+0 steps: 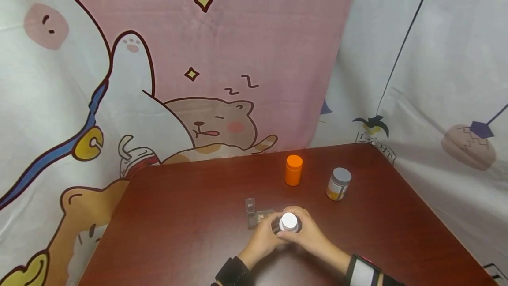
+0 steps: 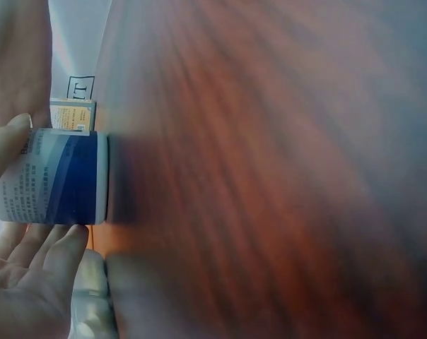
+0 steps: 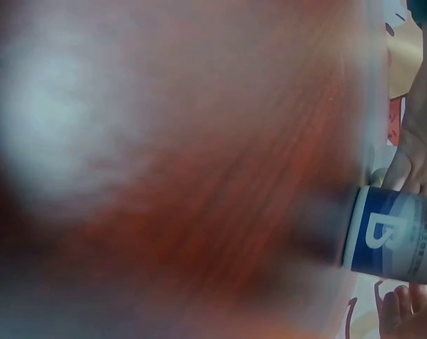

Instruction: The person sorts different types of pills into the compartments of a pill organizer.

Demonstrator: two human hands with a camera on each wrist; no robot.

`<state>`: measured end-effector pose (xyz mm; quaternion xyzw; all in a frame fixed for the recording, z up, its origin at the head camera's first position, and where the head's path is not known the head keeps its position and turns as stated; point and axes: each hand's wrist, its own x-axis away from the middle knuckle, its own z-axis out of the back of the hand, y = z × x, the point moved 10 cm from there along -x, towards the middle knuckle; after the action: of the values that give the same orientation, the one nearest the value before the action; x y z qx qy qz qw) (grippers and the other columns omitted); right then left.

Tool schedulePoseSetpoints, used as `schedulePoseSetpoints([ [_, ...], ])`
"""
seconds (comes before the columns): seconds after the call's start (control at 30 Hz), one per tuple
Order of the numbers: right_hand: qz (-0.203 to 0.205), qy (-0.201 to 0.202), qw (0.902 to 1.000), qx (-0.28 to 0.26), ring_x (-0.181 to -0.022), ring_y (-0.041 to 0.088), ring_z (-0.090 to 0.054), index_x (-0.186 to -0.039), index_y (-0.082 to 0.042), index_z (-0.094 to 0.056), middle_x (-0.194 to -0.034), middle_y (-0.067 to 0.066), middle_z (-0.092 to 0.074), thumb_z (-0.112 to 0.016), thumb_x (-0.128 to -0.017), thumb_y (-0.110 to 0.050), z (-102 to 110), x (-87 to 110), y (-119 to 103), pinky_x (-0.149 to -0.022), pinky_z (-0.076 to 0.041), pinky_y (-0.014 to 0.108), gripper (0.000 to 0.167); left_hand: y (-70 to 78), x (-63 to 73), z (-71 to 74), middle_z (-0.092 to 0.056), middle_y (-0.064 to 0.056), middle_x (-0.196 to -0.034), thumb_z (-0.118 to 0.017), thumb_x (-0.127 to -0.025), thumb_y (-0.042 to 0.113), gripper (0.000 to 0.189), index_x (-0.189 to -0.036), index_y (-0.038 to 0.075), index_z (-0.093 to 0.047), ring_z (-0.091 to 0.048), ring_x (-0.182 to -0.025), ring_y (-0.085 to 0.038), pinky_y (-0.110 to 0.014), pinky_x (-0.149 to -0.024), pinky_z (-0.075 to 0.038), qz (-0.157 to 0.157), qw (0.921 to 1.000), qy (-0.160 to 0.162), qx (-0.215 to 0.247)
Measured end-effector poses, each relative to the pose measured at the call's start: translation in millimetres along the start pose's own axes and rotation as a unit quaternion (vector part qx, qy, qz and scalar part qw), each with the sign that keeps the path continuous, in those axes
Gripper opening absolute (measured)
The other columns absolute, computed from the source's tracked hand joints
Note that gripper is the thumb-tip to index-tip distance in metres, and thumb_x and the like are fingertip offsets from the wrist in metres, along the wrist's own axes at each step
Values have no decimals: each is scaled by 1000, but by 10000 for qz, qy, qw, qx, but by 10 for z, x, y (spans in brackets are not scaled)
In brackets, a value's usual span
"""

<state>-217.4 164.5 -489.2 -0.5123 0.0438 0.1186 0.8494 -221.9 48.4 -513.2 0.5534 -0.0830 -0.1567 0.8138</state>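
Between my two hands is a bottle [image 1: 289,222] with a white ribbed cap; its blue and white label, with a large letter B, shows in the right wrist view [image 3: 390,236]. It is upright, its base right at the tabletop. From the left, my left hand [image 1: 263,234] curls round it, with fingertips against its side in the left wrist view. My right hand [image 1: 311,235] wraps it from the other side, and the thumbs come together in front. Just behind the left hand, a small clear pill organizer [image 1: 251,208] has a lid raised, its near part hidden by the fingers.
An orange bottle [image 1: 293,171] stands toward the back of the dark red-brown table [image 1: 190,215]. To its right is a jar with a grey lid [image 1: 338,184] and a yellow-and-white label. A cartoon-printed cloth [image 1: 254,47] hangs behind the table's far edge.
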Motion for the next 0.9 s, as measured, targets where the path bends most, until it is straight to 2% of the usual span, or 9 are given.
schedulePoseSetpoints([
  [0.1,132,-83,9999,-8,-108,8,-52,-103,-22,-69,-119,5,-68,-90,-69,-28,-47,-37,-11,-91,-41,27,41,-5,-1,3,-65,-22,-127,-88,-71,14,68,-130,-2,-59,-63,-118,-37,-47,-101,-52,52,9997,29,-256],
  [0.2,-105,-128,9999,-38,-111,11,-53,-104,-25,-69,-121,5,-67,-90,-69,-30,-57,-57,42,-92,-41,28,42,-12,-8,-1,-67,-18,-126,-89,-70,23,68,-128,1,-62,-63,-118,-35,-50,-100,-52,98,9987,33,-492],
  [0.27,-393,-126,9991,-84,-111,14,-54,-109,-24,-66,-121,5,-65,-91,-68,-31,-42,-53,99,-92,-42,30,48,-18,-12,-14,-67,-17,-125,-89,-71,23,66,-128,3,-62,-63,-116,-32,-47,-98,-53,145,9990,-11,-428],
  [0.4,-815,-66,9966,-128,-109,18,-55,-117,-18,-58,-120,6,-60,-91,-68,-29,38,-4,177,-90,-44,33,60,-26,-17,-47,-66,-18,-125,-87,-72,13,63,-128,1,-61,-65,-115,-32,-37,-95,-56,189,9997,-127,64],
  [0.5,-858,32,9962,-123,-109,19,-57,-117,-15,-57,-119,6,-61,-90,-69,-25,120,49,186,-91,-47,34,59,-13,-17,-55,-65,-20,-126,-86,-73,8,62,-128,0,-59,-65,-117,-35,-33,-95,-56,124,9994,-159,285],
  [0.7,-769,188,9968,104,-115,22,-55,-113,-20,-60,-119,0,-63,-90,-70,-27,222,149,165,-96,-46,42,54,9,5,-41,-63,-18,-130,-87,-73,13,69,-133,3,-56,-64,-119,-35,-34,-97,-55,-37,9998,-178,-28],
  [0.8,-644,257,9974,196,-116,23,-54,-111,-21,-61,-118,-1,-63,-91,-68,-29,231,157,118,-98,-45,48,52,-1,25,-38,-62,-20,-131,-88,-72,11,72,-134,2,-53,-63,-119,-37,-36,-97,-56,15,9998,-213,23],
  [0.9,-539,391,9974,293,-115,20,-55,-107,-22,-63,-117,-2,-65,-92,-66,-29,228,130,78,-101,-43,49,50,-18,34,-31,-63,-22,-127,-87,-73,12,66,-130,0,-54,-66,-115,-37,-35,-93,-57,71,9998,-177,42],
])
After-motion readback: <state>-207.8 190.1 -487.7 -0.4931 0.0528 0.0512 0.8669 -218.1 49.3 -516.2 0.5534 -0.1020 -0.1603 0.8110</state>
